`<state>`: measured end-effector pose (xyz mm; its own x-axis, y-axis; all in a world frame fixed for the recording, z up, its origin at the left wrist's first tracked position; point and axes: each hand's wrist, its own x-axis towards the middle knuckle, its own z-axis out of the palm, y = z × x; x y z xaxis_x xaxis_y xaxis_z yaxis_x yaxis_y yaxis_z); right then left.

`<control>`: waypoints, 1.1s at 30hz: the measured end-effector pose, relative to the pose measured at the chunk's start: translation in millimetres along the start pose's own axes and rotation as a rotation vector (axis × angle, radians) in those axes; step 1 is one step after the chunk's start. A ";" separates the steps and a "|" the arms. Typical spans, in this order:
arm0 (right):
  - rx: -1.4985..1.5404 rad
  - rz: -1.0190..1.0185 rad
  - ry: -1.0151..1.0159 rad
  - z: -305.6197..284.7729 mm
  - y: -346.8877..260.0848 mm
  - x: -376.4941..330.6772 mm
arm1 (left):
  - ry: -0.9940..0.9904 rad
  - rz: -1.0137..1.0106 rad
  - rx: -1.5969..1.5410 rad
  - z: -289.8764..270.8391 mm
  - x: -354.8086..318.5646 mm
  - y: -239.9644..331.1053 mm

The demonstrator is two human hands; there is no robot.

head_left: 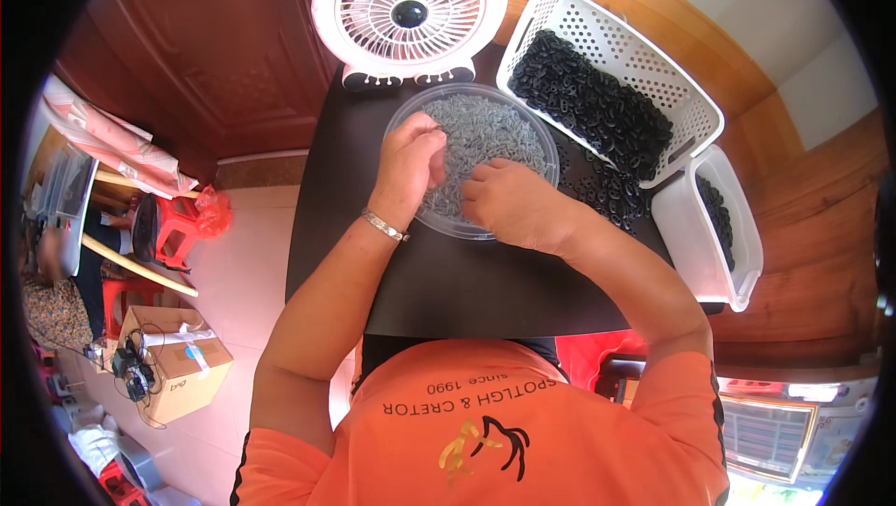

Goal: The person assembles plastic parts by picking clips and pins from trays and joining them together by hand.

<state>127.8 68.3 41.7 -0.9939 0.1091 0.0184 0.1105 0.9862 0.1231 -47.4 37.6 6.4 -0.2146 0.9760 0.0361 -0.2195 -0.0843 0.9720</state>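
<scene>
A round clear plastic tub (553, 147) full of small grey pieces (485, 128) sits on the dark table. Over its left side my left hand (408, 168) is closed, thumb against fingers; a speck of something dark shows at the fingertips, too small to name. My right hand (518, 203) reaches over the tub's lower right part with its fingers curled together, right by the grey pieces. Whatever it pinches is hidden beneath the fingers. Small black oval links (611, 193) lie loose on the table to the right of the tub.
A white perforated basket (653, 49) of black links stands at the back right, with a smaller white bin (737, 273) beside it. A pink-and-white fan (411, 13) is behind the tub. On the floor at left are a cardboard box (191, 380) and red stools (175, 226); a person sits there.
</scene>
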 end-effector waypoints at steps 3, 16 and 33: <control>-0.047 0.017 -0.072 -5.3 -4.1 5.6 | -0.042 0.018 0.064 -1.1 1.3 1.8; 0.921 0.701 0.395 2.8 19.9 -31.9 | -0.140 -0.108 -0.012 12.5 -13.3 -1.3; 1.680 0.668 0.814 27.9 -0.2 -26.6 | -0.271 0.023 0.154 35.9 -37.6 -4.3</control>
<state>154.1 68.7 13.5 -0.5133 0.8539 0.0857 -0.1999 -0.0219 -0.9796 -4.3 8.4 9.2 0.0481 0.9940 0.0987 -0.0666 -0.0954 0.9932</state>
